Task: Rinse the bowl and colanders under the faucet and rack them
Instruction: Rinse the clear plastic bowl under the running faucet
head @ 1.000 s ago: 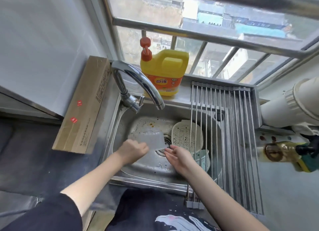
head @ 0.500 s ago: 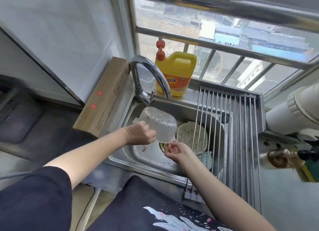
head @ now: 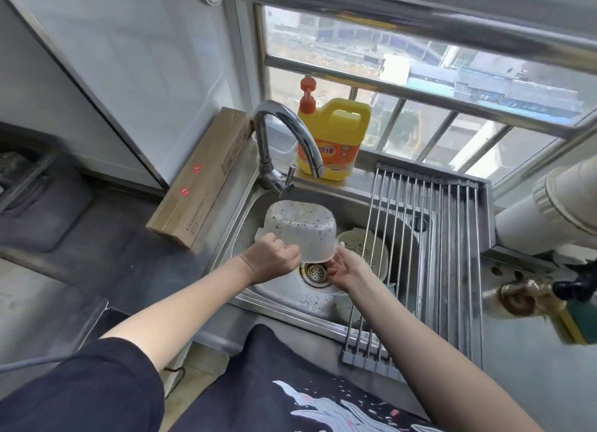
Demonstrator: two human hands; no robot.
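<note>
Your left hand (head: 274,259) grips the colander (head: 298,229) rim, right hand (head: 347,270) pinches the opposite edge; it's upside down, just below the faucet (head: 284,141) spout. No water visible. Wet rim + light pinch = could slip, drop into sink (head: 290,297).

Black short-sleeved top (head: 97,389) is worn, white-and-pink graphic print (head: 339,409) seen on front. Forearms are left bare; both hands (head: 274,260) ungloved.
</note>
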